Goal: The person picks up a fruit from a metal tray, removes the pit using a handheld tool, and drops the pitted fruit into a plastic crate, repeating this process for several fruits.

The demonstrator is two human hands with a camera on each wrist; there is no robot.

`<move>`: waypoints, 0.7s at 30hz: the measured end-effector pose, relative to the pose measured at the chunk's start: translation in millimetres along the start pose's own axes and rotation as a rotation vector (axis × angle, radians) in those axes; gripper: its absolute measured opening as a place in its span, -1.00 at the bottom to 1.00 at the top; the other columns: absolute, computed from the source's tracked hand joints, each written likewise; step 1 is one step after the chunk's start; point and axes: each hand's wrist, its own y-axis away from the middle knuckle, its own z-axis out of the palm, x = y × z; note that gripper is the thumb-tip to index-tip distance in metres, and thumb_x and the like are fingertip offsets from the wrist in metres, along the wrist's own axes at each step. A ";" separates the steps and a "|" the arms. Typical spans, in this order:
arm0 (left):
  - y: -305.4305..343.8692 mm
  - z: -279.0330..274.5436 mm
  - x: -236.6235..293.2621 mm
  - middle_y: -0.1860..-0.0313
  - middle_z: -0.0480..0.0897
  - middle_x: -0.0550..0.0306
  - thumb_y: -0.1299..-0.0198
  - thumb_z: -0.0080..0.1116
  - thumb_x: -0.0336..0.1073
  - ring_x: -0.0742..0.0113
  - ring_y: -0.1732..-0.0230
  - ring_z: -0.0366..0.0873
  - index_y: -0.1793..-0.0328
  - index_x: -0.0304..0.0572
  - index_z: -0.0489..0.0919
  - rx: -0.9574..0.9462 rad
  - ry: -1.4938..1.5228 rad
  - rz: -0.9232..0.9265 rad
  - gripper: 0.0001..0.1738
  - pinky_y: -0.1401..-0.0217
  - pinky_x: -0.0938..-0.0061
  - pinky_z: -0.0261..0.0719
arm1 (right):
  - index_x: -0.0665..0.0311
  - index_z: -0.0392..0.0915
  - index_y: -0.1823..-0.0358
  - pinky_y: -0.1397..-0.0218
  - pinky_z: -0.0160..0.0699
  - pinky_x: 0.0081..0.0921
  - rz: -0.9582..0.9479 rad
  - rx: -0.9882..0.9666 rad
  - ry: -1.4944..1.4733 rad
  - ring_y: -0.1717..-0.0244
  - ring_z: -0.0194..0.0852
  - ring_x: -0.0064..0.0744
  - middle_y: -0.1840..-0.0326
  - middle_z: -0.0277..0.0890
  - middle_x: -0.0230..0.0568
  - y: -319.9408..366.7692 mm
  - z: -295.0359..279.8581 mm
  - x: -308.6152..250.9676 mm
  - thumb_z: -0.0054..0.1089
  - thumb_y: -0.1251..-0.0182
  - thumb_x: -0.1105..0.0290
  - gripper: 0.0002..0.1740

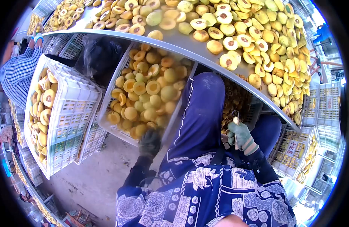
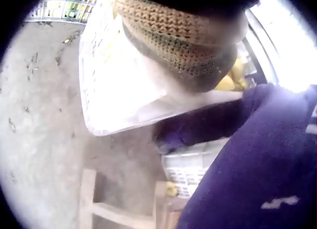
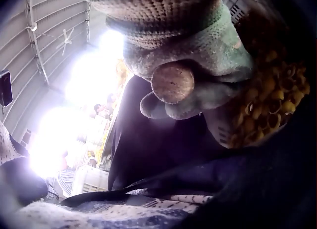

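In the head view my gloved left hand (image 1: pixel 150 143) is at the near rim of a white plastic crate (image 1: pixel 116 130) filled with pale yellow fruit halves (image 1: pixel 144 90). Its fingers are dark and blurred there. The left wrist view shows mostly the knitted cuff and back of that glove (image 2: pixel 198 65) over the crate, its fingers hidden. My right hand (image 1: pixel 240 135), in a grey-green glove, grips a wooden-handled pitting tool (image 1: pixel 235 118) with a looped metal head pointing away from me. In the right wrist view, the handle's round butt (image 3: pixel 172 84) sticks out of the curled fingers.
Ahead, a metal table (image 1: pixel 204 53) carries heaps of halved fruit, some with stones. A fuller crate (image 1: pixel 74 109) stands at left, near a person in stripes (image 1: pixel 17 77). Between my knees is a container of dark yellow pieces (image 3: pixel 275 107). A labelled crate (image 1: pixel 292 149) stands at right.
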 end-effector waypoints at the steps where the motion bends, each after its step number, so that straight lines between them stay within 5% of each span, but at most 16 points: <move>1: 1.9 -0.8 1.2 0.04 0.61 0.08 -0.10 0.15 -0.20 -0.03 0.14 0.58 -0.03 0.07 0.59 -0.028 -0.006 -0.020 -0.67 0.16 0.13 0.53 | 0.28 0.44 0.41 0.71 0.40 -0.53 0.013 0.010 0.006 0.76 0.37 -0.46 0.62 0.42 -0.26 -0.4 1.0 0.0 0.14 -0.20 0.21 -0.74; 6: -36.4 -20.1 7.6 0.00 0.59 -0.01 -0.10 0.17 -0.18 -0.01 0.12 0.58 -0.07 0.02 0.59 -0.070 0.106 0.076 -0.63 0.11 0.18 0.53 | 0.27 0.45 0.39 0.71 0.38 -0.54 0.012 0.031 -0.035 0.76 0.39 -0.45 0.61 0.44 -0.26 -2.0 -10.4 3.6 0.16 -0.22 0.20 -0.74; 8: -77.6 -24.6 23.2 -0.09 0.56 -0.06 -0.12 0.17 -0.16 -0.03 0.03 0.56 -0.18 0.03 0.55 0.257 0.043 0.116 -0.55 0.06 0.17 0.52 | 0.28 0.46 0.37 0.72 0.37 -0.52 0.002 0.045 -0.063 0.76 0.40 -0.44 0.62 0.45 -0.25 -3.8 -15.6 7.6 0.16 -0.22 0.20 -0.73; 11: -140.8 -16.9 41.2 -0.28 0.42 -0.13 -0.13 0.17 -0.11 -0.13 -0.21 0.41 -0.38 0.10 0.38 0.298 -0.195 0.187 -0.37 -0.13 0.11 0.43 | 0.28 0.47 0.36 0.73 0.36 -0.47 0.015 0.103 -0.049 0.77 0.40 -0.42 0.62 0.45 -0.25 4.4 -10.4 1.6 0.17 -0.23 0.21 -0.74; 14: -165.5 14.6 32.9 -0.33 0.37 -0.12 -0.12 0.17 -0.07 -0.15 -0.28 0.34 -0.41 0.12 0.34 0.118 -0.009 0.295 -0.32 -0.15 0.08 0.41 | 0.26 0.46 0.46 0.76 0.32 -0.49 -0.023 0.108 -0.057 0.80 0.37 -0.41 0.66 0.43 -0.28 8.7 -10.6 0.4 0.21 -0.21 0.21 -0.73; 17: -138.4 14.7 28.7 -0.15 0.52 -0.07 -0.11 0.21 -0.07 -0.13 0.08 0.56 -0.30 0.14 0.44 0.178 -0.064 0.256 -0.42 0.08 0.02 0.48 | 0.31 0.46 0.44 0.75 0.36 -0.46 0.013 0.088 -0.077 0.79 0.38 -0.41 0.63 0.45 -0.21 8.8 -22.6 -5.8 0.20 -0.17 0.22 -0.72; 18: -126.9 11.1 21.8 -0.16 0.51 -0.08 -0.05 0.27 -0.21 -0.10 -0.07 0.52 -0.40 0.14 0.35 0.120 -0.126 0.220 -0.29 -0.04 0.11 0.49 | 0.32 0.44 0.44 0.73 0.40 -0.47 0.041 0.085 -0.084 0.78 0.40 -0.42 0.60 0.45 -0.19 9.4 -24.1 -8.0 0.18 -0.16 0.21 -0.71; 21: -134.9 -19.6 38.9 -0.02 0.60 -0.04 -0.07 0.26 -0.14 -0.05 0.03 0.58 -0.23 0.07 0.53 0.021 -0.073 0.157 -0.47 0.01 0.15 0.51 | 0.34 0.44 0.42 0.73 0.41 -0.46 0.033 0.086 -0.105 0.78 0.40 -0.42 0.59 0.46 -0.19 3.7 -25.2 -0.5 0.18 -0.16 0.20 -0.70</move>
